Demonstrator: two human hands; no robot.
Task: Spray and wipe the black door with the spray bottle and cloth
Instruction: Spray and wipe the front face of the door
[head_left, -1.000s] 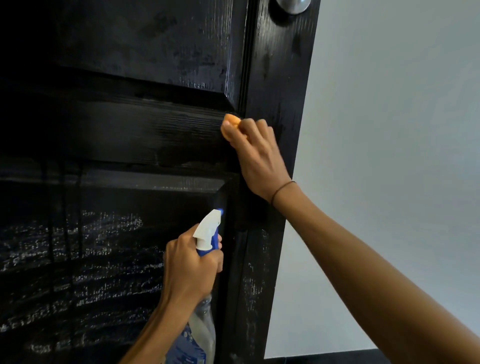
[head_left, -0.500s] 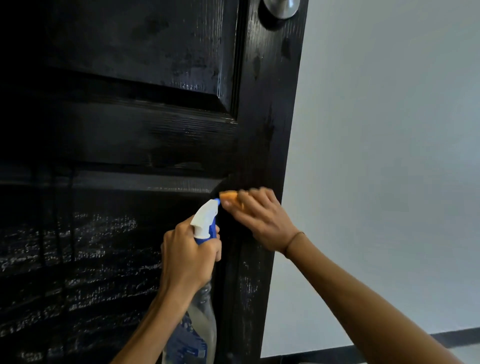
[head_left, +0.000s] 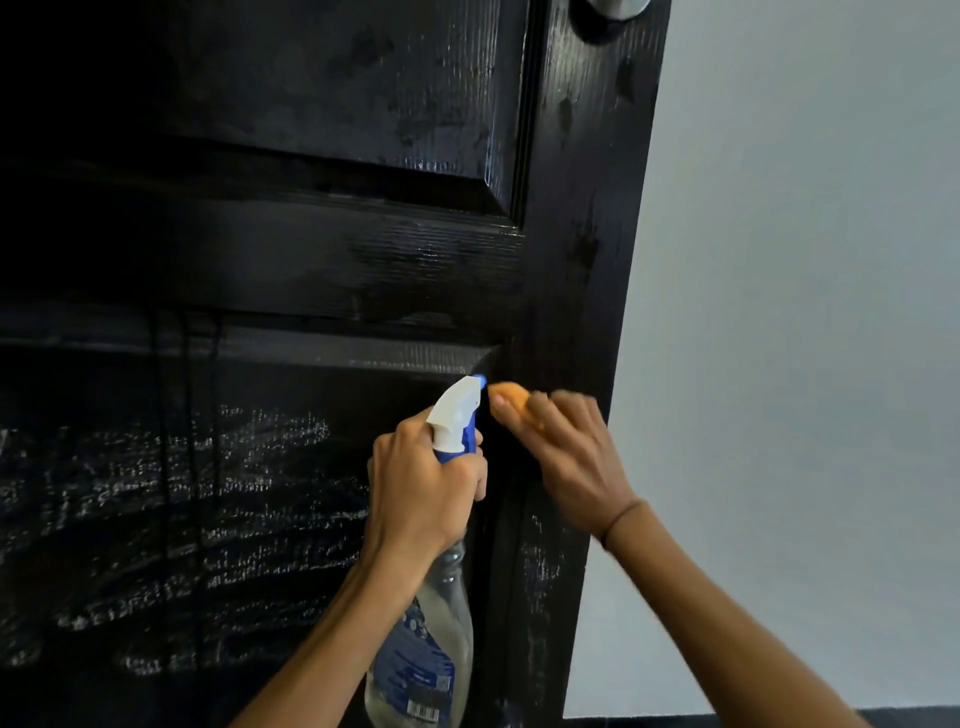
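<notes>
We are wiping the right-hand stile of the black door, and the doorknob at the top edge is our landmark. Our right hand is working well below the doorknob, fingers curled round the orange cloth and pressing it against the stile where the lower panel begins. Our left hand is clenching the neck of the spray bottle, just left of the cloth and further below the doorknob, its white nozzle pointing up toward the door.

To do this step well, we are aiming to keep the cloth flat and firm on the wood, since only a small bunch of it is showing past the fingers. Pale streaks of spray are sitting on the lower panel, down and left of the doorknob, and on the stile beneath our right hand; those probably need wiping next. Keeping the bottle clear of the wiping hand looks wise, as the two are almost touching.
</notes>
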